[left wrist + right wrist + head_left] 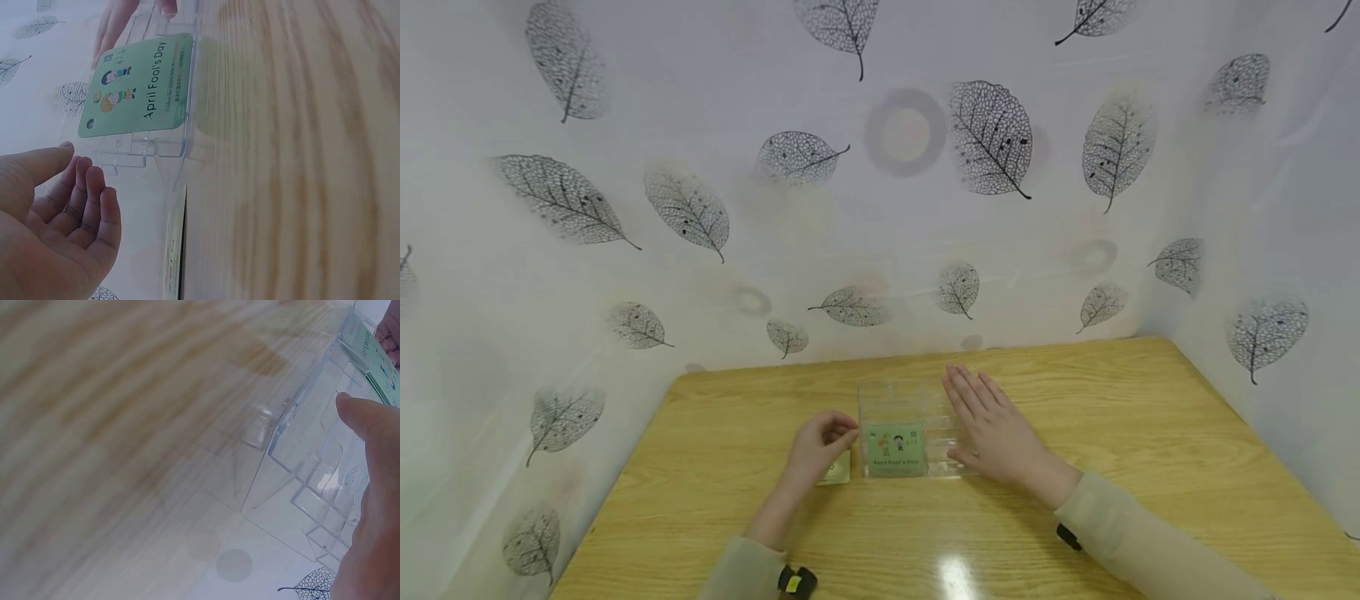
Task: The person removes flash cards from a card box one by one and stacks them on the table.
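A clear plastic organizer box point(891, 400) stands on the table, with stepped sections on its right side. Green cards, the top one reading "April Fool's Day" point(895, 450), lie in its front left section. At the box's left edge is my left hand point(822, 446); its fingers are loosely bent and hold nothing, as the left wrist view shows. Beneath that hand a pale yellow card point(837, 471) lies on the table, partly covered. My right hand point(996, 429) rests along the right side of the box with fingers straight, the thumb point(359, 412) over its front part.
The wooden table point(1150, 467) extends around the box on all sides. A white cloth with a leaf print point(992, 137) hangs behind the table and along both its sides. Dark wrist straps point(797, 581) show at the sleeves.
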`<state>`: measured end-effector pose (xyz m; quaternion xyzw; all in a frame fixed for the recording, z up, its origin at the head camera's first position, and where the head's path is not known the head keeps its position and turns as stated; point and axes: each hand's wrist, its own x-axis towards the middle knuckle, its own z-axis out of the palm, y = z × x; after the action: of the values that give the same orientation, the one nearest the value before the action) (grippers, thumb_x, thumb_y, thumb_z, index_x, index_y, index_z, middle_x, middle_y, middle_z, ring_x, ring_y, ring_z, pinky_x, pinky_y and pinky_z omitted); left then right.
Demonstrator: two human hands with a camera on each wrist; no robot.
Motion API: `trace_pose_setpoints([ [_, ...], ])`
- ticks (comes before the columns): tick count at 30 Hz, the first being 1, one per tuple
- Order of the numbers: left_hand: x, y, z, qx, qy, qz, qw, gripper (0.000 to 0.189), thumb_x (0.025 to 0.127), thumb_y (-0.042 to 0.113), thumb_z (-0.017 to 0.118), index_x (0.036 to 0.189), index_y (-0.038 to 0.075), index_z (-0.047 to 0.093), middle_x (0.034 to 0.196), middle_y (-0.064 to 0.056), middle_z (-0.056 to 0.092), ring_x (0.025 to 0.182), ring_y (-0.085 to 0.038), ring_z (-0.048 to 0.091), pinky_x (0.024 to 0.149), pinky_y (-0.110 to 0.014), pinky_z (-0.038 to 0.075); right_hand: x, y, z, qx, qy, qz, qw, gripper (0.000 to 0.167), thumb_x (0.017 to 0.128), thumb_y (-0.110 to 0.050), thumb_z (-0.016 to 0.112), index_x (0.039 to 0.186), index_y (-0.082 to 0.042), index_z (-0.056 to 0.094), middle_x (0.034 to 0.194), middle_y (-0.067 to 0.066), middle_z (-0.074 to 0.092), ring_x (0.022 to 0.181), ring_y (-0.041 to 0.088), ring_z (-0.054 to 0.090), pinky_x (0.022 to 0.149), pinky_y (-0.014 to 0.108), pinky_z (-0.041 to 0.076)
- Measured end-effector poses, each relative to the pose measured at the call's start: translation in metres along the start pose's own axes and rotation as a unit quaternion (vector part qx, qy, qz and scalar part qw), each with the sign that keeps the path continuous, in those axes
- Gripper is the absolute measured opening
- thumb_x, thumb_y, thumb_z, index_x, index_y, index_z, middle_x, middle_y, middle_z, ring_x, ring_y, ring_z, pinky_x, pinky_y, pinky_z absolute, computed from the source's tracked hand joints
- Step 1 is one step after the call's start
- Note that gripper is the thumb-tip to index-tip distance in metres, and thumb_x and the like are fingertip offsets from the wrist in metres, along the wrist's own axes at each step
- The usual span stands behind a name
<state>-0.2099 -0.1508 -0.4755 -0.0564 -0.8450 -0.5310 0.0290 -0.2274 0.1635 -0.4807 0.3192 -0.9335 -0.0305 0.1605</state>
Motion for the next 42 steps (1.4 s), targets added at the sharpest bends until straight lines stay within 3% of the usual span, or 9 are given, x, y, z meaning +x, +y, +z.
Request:
trace_pose_setpoints([
  [22, 0.002, 0.002, 0.009, -0.001, -0.001, -0.004, 1.0, 0.007, 0.096, 0.002, 0.075, 0.103, 0.0, 0.074, 0.096, -0.012, 0.075, 0.087, -0.013, 0.065, 0.077, -0.017, 0.054, -0.001, 0.0, 0.001, -0.01, -0.002, 0.0, 0.9999, 0.111, 0.093, -0.066, 0.069, 0.166, 0.003, 0.021, 0.177, 0.021, 0.014, 0.164, 0.039, 0.021, 0.134, 0.054, 0.018],
  [31, 0.002, 0.0, 0.011, -0.008, -0.005, -0.001, 1.0, 0.007, 0.097, 0.001, 0.074, 0.104, -0.001, 0.074, 0.096, -0.013, 0.075, 0.082, -0.007, 0.063, 0.074, -0.017, 0.054, -0.001, 0.0, 0.0, -0.011, 0.007, -0.001, 0.9999, 0.111, 0.092, -0.064, 0.071, 0.165, 0.004, 0.024, 0.176, 0.022, 0.017, 0.163, 0.04, 0.023, 0.134, 0.055, 0.019],
  [42, 0.001, 0.0, 0.012, -0.011, -0.005, -0.012, 0.9999, 0.007, 0.097, 0.002, 0.074, 0.104, 0.001, 0.074, 0.097, -0.01, 0.075, 0.084, -0.009, 0.063, 0.076, -0.017, 0.054, -0.001, 0.0, 0.002, -0.012, 0.032, -0.009, 0.9994, 0.111, 0.09, -0.063, 0.074, 0.164, 0.006, 0.028, 0.175, 0.023, 0.022, 0.161, 0.041, 0.026, 0.132, 0.056, 0.025],
])
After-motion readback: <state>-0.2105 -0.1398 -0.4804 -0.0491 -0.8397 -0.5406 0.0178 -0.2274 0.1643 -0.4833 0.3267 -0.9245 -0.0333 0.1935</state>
